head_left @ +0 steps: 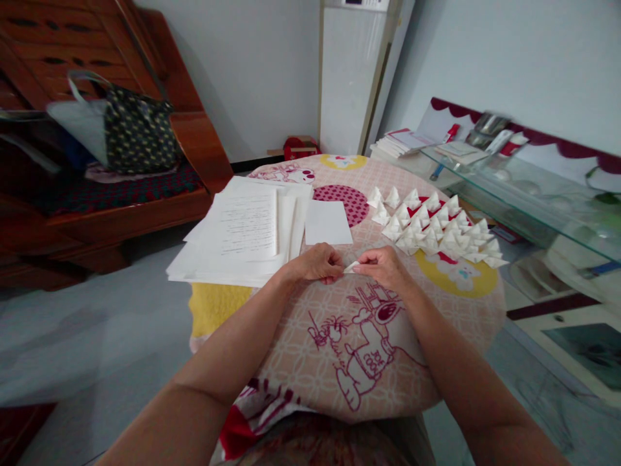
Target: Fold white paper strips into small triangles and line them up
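Folded paper piece: the small white folded paper piece (pixel 351 266) is held between the two hands, about midway between the left and right edges of the cloth-covered table (pixel 301 336).
Right hand: the right hand (pixel 383 264) pinches the piece's right end between thumb and fingers.
Left hand: the left hand (pixel 319 263) is curled at the left end, thumb and fingers drawn in; whether it truly grips the paper I cannot tell, as the knuckles hide the contact.
Paper weight: next to nothing, I judge; a light pinch should carry it.
Paper stiffness: likely springy across layered folds, limp where single, so creases may open if let go.
Paper surface: probably dry, with fair grip for bare fingertips.
Fragility: it would crush or tear more readily than break; hard squeezing could spoil its points.
Best hold: both ends, at the thick folded edges, leaving loose flaps free.
Folded shapes: pointed white folded shapes (pixel 436 226) stand in close rows toward the table's right edge; lifting one by its base seems safest.
Blank sheet: a blank sheet (pixel 328 223) lies flat beyond the left hand, toward the far edge.
Paper stack: a paper stack (pixel 247 226), print on top, reaches the left edge.
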`<state>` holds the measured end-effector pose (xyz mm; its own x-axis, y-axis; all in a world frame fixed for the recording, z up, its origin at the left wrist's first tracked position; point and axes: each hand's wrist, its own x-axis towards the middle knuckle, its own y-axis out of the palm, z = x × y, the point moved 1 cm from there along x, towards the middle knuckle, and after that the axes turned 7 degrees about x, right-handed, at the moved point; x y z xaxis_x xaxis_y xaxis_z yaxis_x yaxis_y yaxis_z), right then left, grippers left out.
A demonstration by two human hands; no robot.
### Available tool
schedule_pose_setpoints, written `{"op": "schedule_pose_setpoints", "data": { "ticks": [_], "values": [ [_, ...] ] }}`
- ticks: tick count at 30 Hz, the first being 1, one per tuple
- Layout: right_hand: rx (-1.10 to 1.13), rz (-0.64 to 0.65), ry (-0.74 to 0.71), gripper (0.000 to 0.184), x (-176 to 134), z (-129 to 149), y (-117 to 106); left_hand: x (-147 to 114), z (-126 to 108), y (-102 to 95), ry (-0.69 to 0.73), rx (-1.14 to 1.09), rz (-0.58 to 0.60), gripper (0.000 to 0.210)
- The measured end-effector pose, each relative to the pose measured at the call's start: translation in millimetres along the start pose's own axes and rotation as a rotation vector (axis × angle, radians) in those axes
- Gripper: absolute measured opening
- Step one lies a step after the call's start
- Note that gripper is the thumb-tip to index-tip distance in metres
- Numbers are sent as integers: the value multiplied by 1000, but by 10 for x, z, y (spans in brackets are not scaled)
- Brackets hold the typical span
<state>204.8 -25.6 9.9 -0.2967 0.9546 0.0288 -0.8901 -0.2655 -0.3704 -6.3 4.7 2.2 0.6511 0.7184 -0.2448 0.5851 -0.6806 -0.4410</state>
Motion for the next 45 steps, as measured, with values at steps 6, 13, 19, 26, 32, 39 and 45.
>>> {"op": "schedule_pose_setpoints", "data": {
  "ticks": [6,13,19,26,32,39,45],
  "values": [
    [137,-58,113,28,12,-22,36,47,13,-9,5,-227,39,16],
    [366,-107,200,26,13,34,85,28,-66,26,48,-150,-77,18],
    [474,-102,243,29,24,13,80,16,-124,62,109,-16,-223,23],
    [477,-92,212,28,12,19,78,36,-106,85,177,-61,-193,28],
    [412,-19,138,32,15,15,65,25,-110,74,251,-29,-284,30],
    [335,-2,89,31,8,-14,84,9,-154,66,227,51,-289,32],
    [306,-18,97,32,-40,-9,101,-20,-161,67,277,76,-216,37]
  ]
}}
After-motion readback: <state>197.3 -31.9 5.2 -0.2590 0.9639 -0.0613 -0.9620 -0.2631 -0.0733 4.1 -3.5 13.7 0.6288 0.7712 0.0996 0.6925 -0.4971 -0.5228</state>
